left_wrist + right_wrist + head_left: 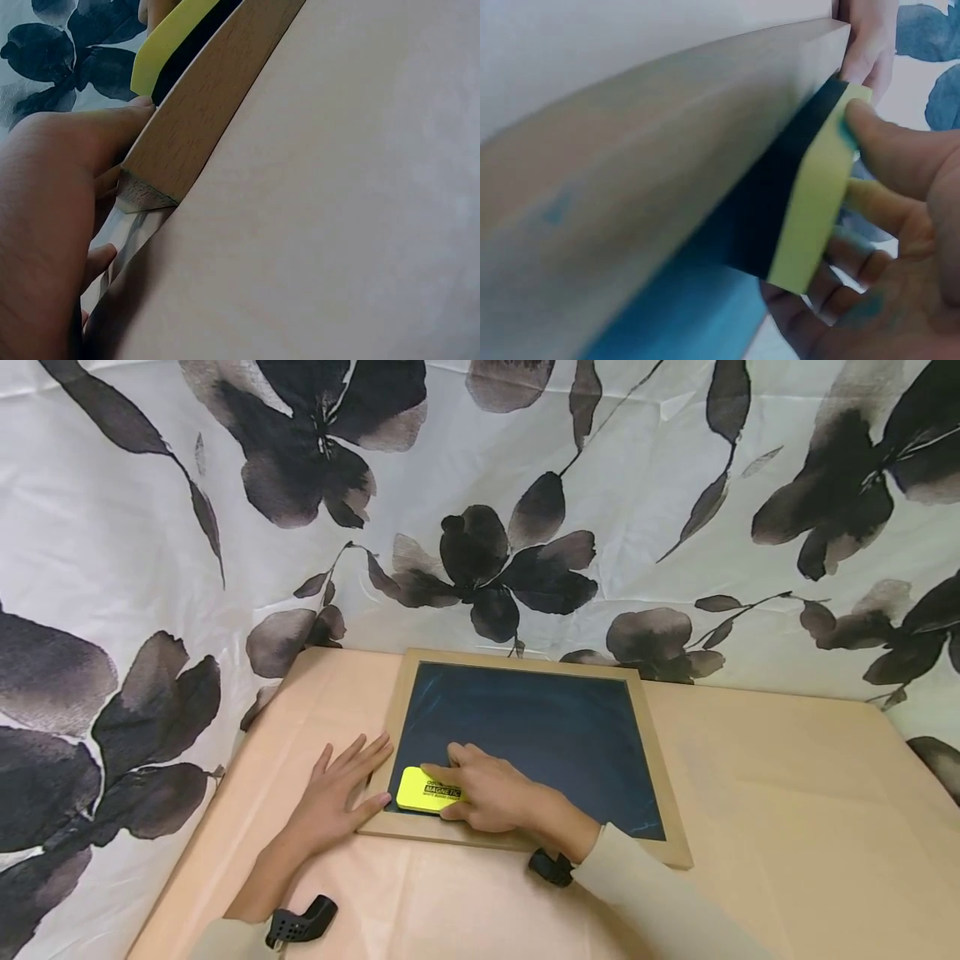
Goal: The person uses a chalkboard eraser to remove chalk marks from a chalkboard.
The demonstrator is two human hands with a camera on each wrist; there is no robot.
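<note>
A wood-framed chalkboard (525, 743) lies on the table, its dark surface bearing faint pale chalk smears near the upper left and lower right corners. In its lower left corner sits a yellow magnetic whiteboard eraser (420, 789) with a dark felt underside, flat against the board. My right hand (491, 789) grips the eraser, thumb on the near edge and fingers on the far side, as the right wrist view shows. Fingers spread, my left hand (333, 802) rests at the frame's left edge, the thumb over its lower left corner (150, 191).
Light peach covering lies over the table (787, 793) around the board. Behind and to the left hangs a white curtain (637, 485) with dark flower prints. Black wrist cameras (300, 922) sit on both wrists.
</note>
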